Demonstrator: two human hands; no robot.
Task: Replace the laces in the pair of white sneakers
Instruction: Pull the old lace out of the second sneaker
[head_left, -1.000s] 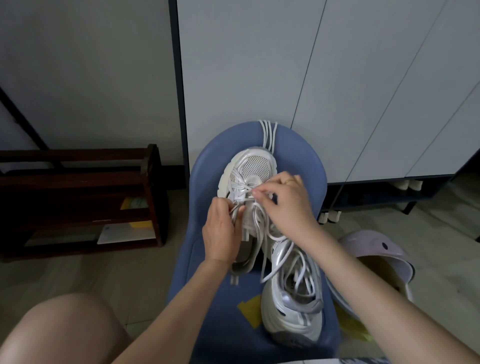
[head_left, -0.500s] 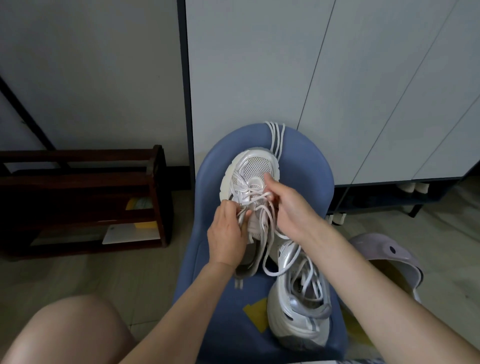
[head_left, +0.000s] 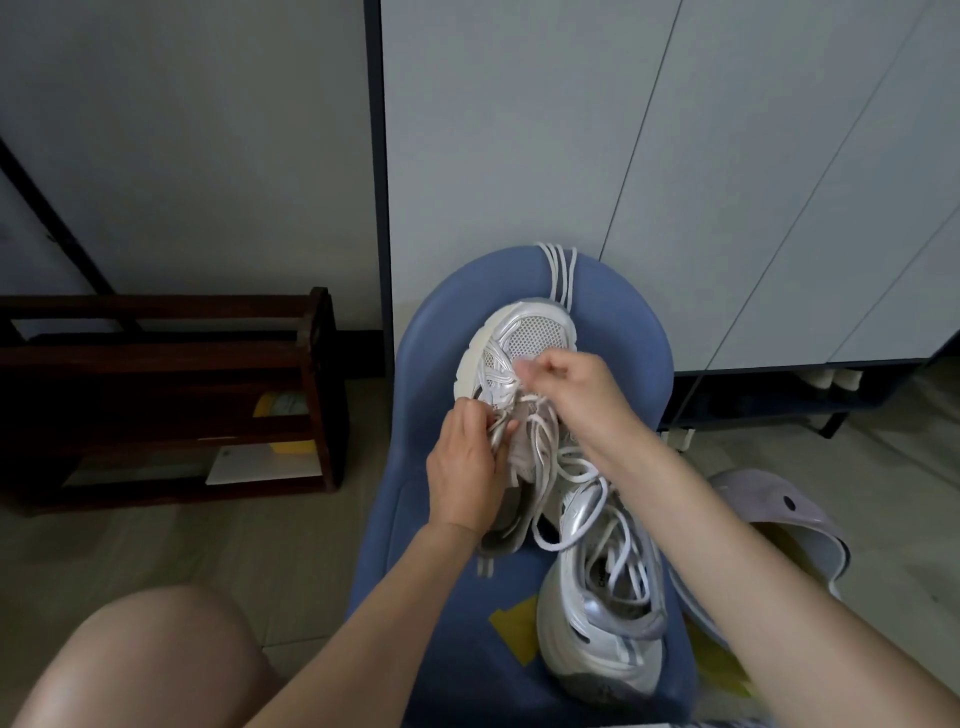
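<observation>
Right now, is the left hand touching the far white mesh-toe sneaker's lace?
Touching: the head view shows the left hand pinching a white lace against the far white mesh-toe sneaker.

Two white-and-silver sneakers are set on a blue chair: the far sneaker (head_left: 524, 343) is laid toe away, its lace (head_left: 545, 441) partly threaded and loose. The near sneaker (head_left: 597, 623) is strewn with slack lace, and spare laces (head_left: 558, 270) are draped over the chair's far edge.

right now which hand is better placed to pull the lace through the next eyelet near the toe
Probably the right hand: its fingertips pinch at the white lace over the white mesh sneaker near its toe, while the left hand grips lace lower, steadying.
</observation>
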